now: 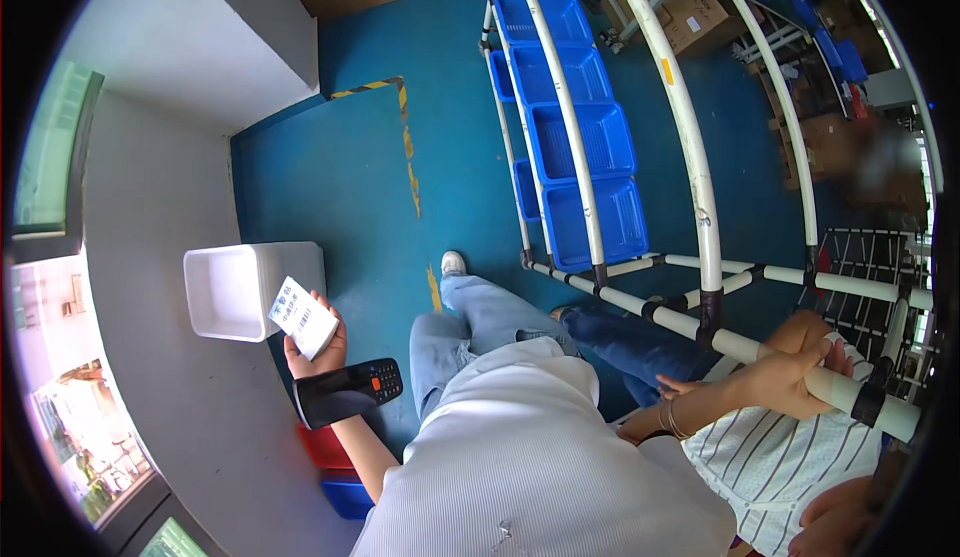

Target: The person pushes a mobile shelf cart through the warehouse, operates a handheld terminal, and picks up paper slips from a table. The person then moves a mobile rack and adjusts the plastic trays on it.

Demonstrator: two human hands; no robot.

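Note:
My left hand point(322, 345) is closed around a small white box-like pack point(303, 318) with a printed label facing up. Over the wrist of that hand lies a black handheld scanner terminal point(347, 393) with a keypad and an orange button; what supports it is hidden. My right arm, with thin bracelets at the wrist, reaches out to the right. There my right hand point(790, 382) wraps around a white pipe point(740, 346) of a tube-frame cart, its fingers partly hidden behind the pipe. Blue plastic bins point(583, 140) stand in a row within the cart's frame.
Beyond my left hand, white bins point(235, 292) sit by the grey wall point(150, 207). Red point(330, 449) and blue bins point(347, 497) are beside my left forearm. A co-worker in a striped shirt point(790, 457) is close on my right. Yellow-black tape point(407, 142) marks the floor; cardboard boxes point(690, 19) stand behind the cart.

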